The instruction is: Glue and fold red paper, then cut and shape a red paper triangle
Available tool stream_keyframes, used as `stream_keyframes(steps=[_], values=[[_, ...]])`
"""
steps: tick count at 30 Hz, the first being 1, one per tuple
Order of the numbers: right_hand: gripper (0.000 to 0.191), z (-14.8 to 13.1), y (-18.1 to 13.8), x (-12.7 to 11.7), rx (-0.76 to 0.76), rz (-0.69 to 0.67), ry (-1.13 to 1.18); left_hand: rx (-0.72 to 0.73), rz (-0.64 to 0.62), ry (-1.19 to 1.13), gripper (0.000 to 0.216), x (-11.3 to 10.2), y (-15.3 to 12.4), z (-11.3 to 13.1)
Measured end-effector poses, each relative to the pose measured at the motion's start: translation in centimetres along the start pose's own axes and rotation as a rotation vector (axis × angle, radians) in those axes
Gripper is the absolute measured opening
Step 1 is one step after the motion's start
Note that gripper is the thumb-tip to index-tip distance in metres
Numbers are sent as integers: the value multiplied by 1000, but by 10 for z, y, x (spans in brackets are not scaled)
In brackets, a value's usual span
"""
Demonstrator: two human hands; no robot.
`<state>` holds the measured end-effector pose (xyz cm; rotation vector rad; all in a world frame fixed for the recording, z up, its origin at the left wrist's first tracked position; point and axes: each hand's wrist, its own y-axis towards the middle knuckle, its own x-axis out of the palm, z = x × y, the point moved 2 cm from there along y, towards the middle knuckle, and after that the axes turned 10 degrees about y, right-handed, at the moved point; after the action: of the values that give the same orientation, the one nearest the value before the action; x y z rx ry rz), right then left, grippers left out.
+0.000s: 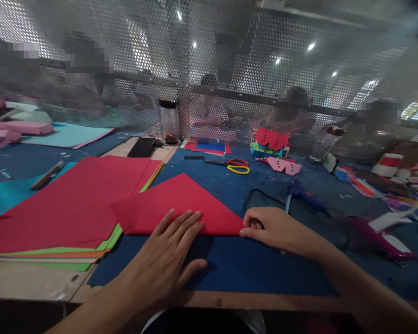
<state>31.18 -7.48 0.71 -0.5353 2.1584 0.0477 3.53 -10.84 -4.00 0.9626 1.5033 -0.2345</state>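
Note:
A red sheet of paper (176, 204), folded into a triangle, lies on the blue mat (250, 264) in front of me. My left hand (167, 253) rests flat on its near folded edge, fingers stretched out and apart. My right hand (273, 227) is curled with its fingertips pressed against the paper's right corner, pinching or pushing the fold there. Both forearms reach in from the near edge of the table.
A stack of red, green and orange sheets (66, 213) lies to the left. Scissors with red and yellow handles (235, 165), a dark phone (142, 147), a clear jar (168, 121) and paper crafts (271, 144) sit further back. A glue gun (301, 192) lies right. Perforated metal screen behind.

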Motion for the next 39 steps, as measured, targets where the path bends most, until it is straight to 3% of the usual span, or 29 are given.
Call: stream_keyframes(steps=[15, 25, 33, 36, 39], values=[[33, -2, -1, -3, 22, 25, -88, 0, -15, -18, 68, -2, -2, -3], [9, 14, 2, -13, -9, 171, -226, 29, -6, 9, 66, 1, 0, -6], [7, 19, 4, -15, 44, 188, -323, 29, -22, 0, 72, 2, -2, -8], [11, 13, 0, -16, 31, 210, -252, 36, -11, 8, 72, 3, -2, -9], [18, 6, -3, -13, 4, 119, -103, 44, 1, 14, 72, 2, -2, -10]])
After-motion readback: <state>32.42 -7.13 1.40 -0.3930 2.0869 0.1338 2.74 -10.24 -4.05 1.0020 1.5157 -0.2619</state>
